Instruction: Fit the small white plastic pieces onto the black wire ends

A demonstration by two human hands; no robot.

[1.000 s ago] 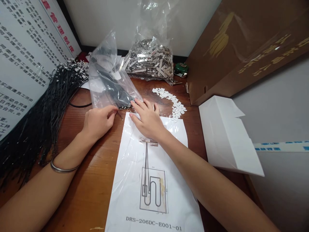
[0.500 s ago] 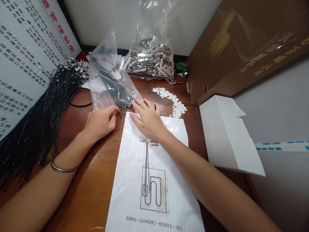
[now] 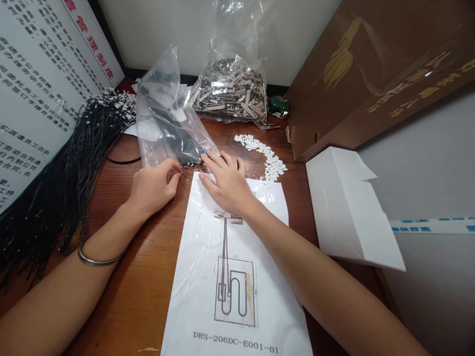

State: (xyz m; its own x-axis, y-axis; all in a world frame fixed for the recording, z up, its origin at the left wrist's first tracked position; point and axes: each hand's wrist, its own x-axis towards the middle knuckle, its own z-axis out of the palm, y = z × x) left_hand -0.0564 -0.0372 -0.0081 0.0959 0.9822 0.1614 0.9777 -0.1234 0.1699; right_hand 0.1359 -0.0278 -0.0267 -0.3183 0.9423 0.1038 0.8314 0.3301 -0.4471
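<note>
Between thumb and forefinger, my left hand (image 3: 154,187) pinches a thin dark wire (image 3: 184,176), of which only a short end shows. Beside it lies a clear plastic bag (image 3: 152,143) holding black wires (image 3: 174,133), whose metal-tipped ends stick out at the bag's mouth. My right hand (image 3: 228,183) is spread flat, fingertips at the edge of this bag, palm over the top of a printed drawing sheet (image 3: 200,316). Clear plastic film covers part of the sheet. Small white connector housings (image 3: 272,165) lie in a curved strip to the right of my right hand.
A clear bag of flat metal pieces (image 3: 230,94) stands at the back, with a green tape measure (image 3: 279,106) alongside. A large bundle of black wires (image 3: 70,158) hangs along the left. On the right are a folded white card (image 3: 337,207) and a brown box (image 3: 356,64).
The wire end at my left fingertips has shifted slightly and my left fingers have turned a little. My right hand stays in place.
</note>
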